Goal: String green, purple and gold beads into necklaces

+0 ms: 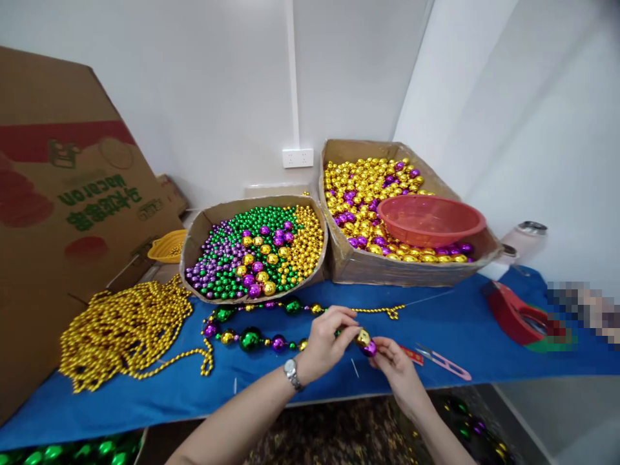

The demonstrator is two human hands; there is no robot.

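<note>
A gold bead (362, 336) and a purple bead (369, 349) sit side by side between my hands, above the front of the table. My left hand (327, 342), with a watch on the wrist, is closed with thumb and fingers at the gold bead. Pinched fingers of my right hand (398, 373) meet the purple bead from the right. Behind and left of my left hand lies a bead necklace (250, 338) of green, gold and purple beads; part of it is hidden by that hand. A thin gold bead chain (372, 310) and a clear thread extend to the right.
Behind stand a box of small beads (232, 258) and a larger box (387, 274) of gold and purple beads with a red basin (431, 219). Gold bead strands (126, 329) lie left. Pink thread snips (450, 366) and a red tape dispenser (516, 316) lie right.
</note>
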